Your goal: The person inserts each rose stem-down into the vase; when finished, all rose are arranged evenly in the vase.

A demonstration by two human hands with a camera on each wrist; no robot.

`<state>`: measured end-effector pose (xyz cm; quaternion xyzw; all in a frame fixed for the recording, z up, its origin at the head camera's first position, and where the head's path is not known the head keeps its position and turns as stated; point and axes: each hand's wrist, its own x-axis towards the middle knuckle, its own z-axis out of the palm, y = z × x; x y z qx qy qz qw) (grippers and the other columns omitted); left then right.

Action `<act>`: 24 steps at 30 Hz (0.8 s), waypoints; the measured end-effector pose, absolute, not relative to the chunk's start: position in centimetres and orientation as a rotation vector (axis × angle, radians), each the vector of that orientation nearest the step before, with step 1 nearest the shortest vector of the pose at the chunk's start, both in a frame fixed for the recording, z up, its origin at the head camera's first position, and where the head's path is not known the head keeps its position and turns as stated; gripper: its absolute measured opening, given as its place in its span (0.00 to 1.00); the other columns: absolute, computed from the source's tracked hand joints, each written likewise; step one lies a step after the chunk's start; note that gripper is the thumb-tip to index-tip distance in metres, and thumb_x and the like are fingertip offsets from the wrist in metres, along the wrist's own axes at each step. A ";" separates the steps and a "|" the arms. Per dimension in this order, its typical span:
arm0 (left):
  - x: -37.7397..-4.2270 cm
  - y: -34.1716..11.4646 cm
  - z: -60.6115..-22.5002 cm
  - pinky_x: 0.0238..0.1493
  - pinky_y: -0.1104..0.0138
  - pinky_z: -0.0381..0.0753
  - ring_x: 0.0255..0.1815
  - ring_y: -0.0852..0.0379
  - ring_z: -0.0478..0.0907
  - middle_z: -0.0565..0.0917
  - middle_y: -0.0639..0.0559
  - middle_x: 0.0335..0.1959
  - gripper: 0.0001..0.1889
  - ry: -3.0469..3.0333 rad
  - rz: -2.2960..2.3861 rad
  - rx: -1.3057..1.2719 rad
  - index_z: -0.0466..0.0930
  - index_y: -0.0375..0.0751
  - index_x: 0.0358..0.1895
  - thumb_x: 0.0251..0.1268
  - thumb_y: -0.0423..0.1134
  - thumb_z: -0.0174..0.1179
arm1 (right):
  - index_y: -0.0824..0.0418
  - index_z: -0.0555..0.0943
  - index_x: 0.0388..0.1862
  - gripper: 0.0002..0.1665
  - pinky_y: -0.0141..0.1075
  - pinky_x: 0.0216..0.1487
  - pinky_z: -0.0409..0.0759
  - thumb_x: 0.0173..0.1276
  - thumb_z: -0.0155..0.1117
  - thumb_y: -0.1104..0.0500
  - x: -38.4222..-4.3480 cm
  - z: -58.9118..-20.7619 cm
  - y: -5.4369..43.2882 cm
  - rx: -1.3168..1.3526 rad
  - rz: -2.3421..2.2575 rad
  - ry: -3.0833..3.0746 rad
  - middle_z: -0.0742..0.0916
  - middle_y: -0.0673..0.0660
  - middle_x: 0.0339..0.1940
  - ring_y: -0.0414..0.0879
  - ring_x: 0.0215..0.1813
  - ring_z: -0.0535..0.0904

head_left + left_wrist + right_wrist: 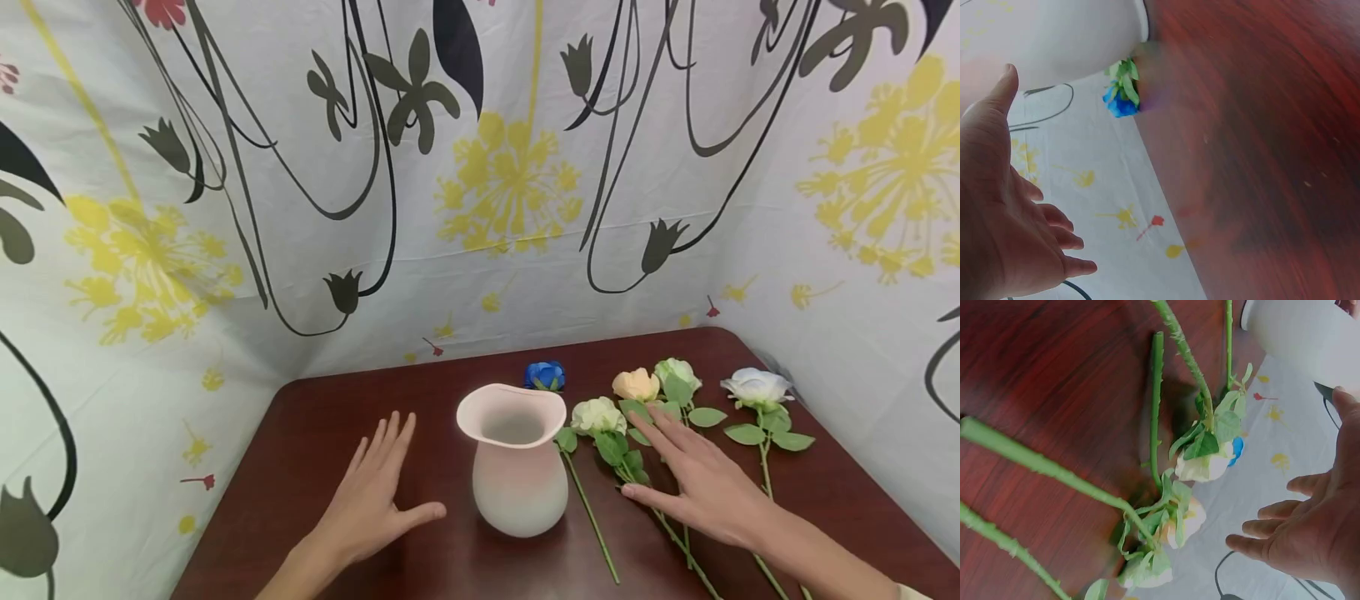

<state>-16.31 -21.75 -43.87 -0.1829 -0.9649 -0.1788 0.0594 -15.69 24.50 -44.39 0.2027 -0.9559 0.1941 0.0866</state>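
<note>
A pale pink and white vase point(521, 492) with a wavy, flared mouth stands upright between both hands. On its left, my left hand point(367, 504) hovers with straight fingers and the thumb spread towards the vase. My right hand point(701, 483) is stretched out over the artificial roses on the right, fingers straight, holding nothing. Under and around it lie a cream-white rose point(597, 415), a peach rose point(636, 384) and a pale green rose point(677, 374). A blue rose point(545, 375) lies behind the vase, its green stem running past the vase's right side.
A white rose point(756, 387) lies furthest right, its stem pointing to the near edge. Everything is on a dark red-brown wooden table point(345, 417). Behind and beside it hangs a white cloth point(517, 292) with yellow, grey and red flower prints.
</note>
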 end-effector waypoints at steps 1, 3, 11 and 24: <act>-16.4 -21.5 -43.8 0.81 0.37 0.47 0.87 0.39 0.44 0.46 0.41 0.88 0.68 -2.916 -0.562 -0.564 0.39 0.53 0.89 0.53 0.86 0.59 | 0.48 0.58 0.88 0.58 0.72 0.65 0.70 0.69 0.68 0.27 -15.9 -44.4 24.3 0.604 0.596 -2.845 0.64 0.66 0.85 0.70 0.79 0.65; -16.5 -21.0 -43.6 0.82 0.37 0.46 0.87 0.40 0.43 0.45 0.42 0.88 0.69 -2.910 -0.614 -0.582 0.37 0.54 0.89 0.52 0.86 0.60 | 0.49 0.59 0.88 0.58 0.72 0.63 0.72 0.69 0.68 0.27 -16.2 -44.3 23.9 0.596 0.643 -2.846 0.66 0.65 0.84 0.70 0.78 0.67; -16.9 -18.9 -42.7 0.83 0.41 0.44 0.88 0.47 0.38 0.40 0.54 0.89 0.70 -2.923 -0.882 -0.610 0.32 0.62 0.88 0.51 0.78 0.71 | 0.60 0.69 0.81 0.52 0.61 0.53 0.84 0.69 0.74 0.34 -17.8 -44.6 22.2 0.569 0.892 -2.796 0.78 0.66 0.74 0.65 0.65 0.81; -17.4 -15.5 -43.0 0.77 0.36 0.60 0.86 0.53 0.50 0.49 0.68 0.86 0.68 -2.756 -1.467 -0.673 0.35 0.74 0.86 0.53 0.61 0.82 | 0.72 0.77 0.71 0.34 0.43 0.52 0.88 0.74 0.74 0.56 -21.6 -46.4 19.1 0.424 1.658 -2.700 0.87 0.67 0.63 0.58 0.59 0.87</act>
